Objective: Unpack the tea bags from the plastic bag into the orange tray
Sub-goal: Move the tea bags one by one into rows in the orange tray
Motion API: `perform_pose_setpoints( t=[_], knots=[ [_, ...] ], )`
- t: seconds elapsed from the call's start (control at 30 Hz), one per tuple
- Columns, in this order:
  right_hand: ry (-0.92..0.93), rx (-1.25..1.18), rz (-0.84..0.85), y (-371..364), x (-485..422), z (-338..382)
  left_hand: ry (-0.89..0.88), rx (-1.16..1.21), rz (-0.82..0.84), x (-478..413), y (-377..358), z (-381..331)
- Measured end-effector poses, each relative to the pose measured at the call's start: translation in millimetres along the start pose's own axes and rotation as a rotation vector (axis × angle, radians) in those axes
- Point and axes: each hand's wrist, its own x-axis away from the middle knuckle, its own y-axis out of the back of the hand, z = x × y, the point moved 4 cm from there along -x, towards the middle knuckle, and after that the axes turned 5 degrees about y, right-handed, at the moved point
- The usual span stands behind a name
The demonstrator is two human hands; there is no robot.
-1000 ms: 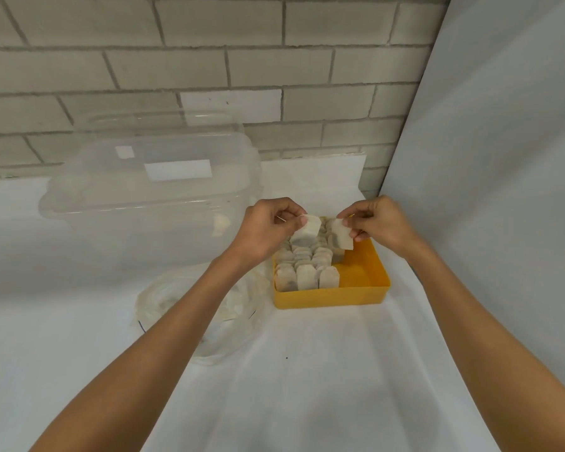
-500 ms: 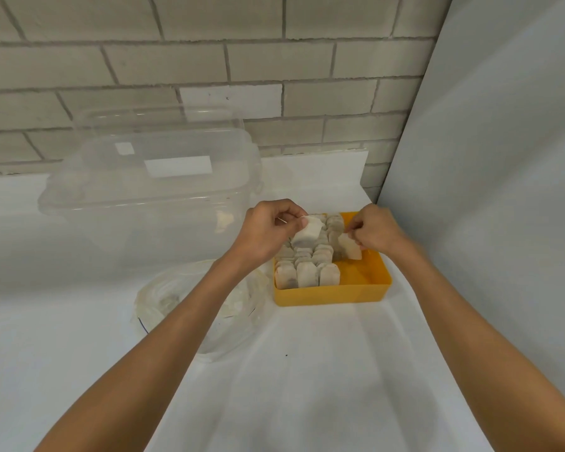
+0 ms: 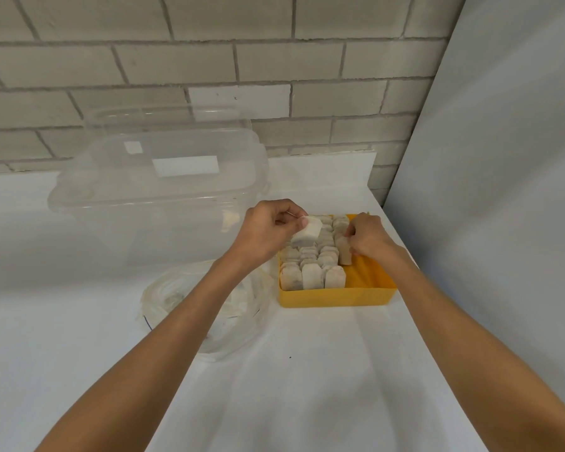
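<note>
The left grip (image 3: 268, 230) is closed on a single tea bag (image 3: 307, 231), pinched between thumb and curled fingers and held tilted just above the far left part of the orange tray (image 3: 336, 296); the right grip (image 3: 367, 236) is curled round a second tea bag (image 3: 344, 252), holding its top while the bag stands upright inside the tray, just right of the packed rows, with its lower end down near the tray floor; whether it touches the floor I cannot tell; both forearms reach in from the near edge of the view, the left one crossing over the plastic bag (image 3: 167, 298); the packed tea bags (image 3: 312, 275) stand upright in about three close rows that fill the left and middle of the tray from the front wall to the back, while a strip of bare orange floor shows along the right side; the tray sits on the white tabletop (image 3: 307, 386), near its right edge; the plastic bag lies crumpled and open just left of the tray, clear and pale, with a few pale shapes inside that are too blurred to name with certainty; behind the bag stands a large clear plastic container (image 3: 111, 203) with a lid on it and a white label (image 3: 185, 166) on the lid; a pale brick wall (image 3: 209, 60) runs behind the tabletop, and a plain grey panel (image 3: 503, 190) rises on the right.
</note>
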Motion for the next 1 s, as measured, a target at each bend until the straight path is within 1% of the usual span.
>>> perform_pose_setpoints(
  t=[0.13,0.27,0.37,0.5,0.67,0.87,1.0],
  knots=[
    [0.076,-0.046,-0.034,4,2,-1,-0.025,-0.04,0.017,-2,-2,-1],
    [0.133,-0.109,0.003,11,7,-4,-0.043,-0.066,0.063,-6,-13,-5],
    [0.125,-0.17,-0.015,21,10,-10,-0.043,-0.072,0.115,-13,-29,-11],
    [0.099,-0.255,-0.107,41,13,-20,-0.01,-0.101,0.179,-25,-54,-17],
    [0.121,-0.294,-0.189,58,20,-31,0.028,-0.183,0.264,-39,-89,-19],
    [0.149,-0.334,-0.176,54,27,-37,0.085,-0.346,0.326,-48,-121,-1],
    [0.15,-0.339,-0.165,50,29,-40,0.111,-0.429,0.295,-53,-127,12]
  ],
)
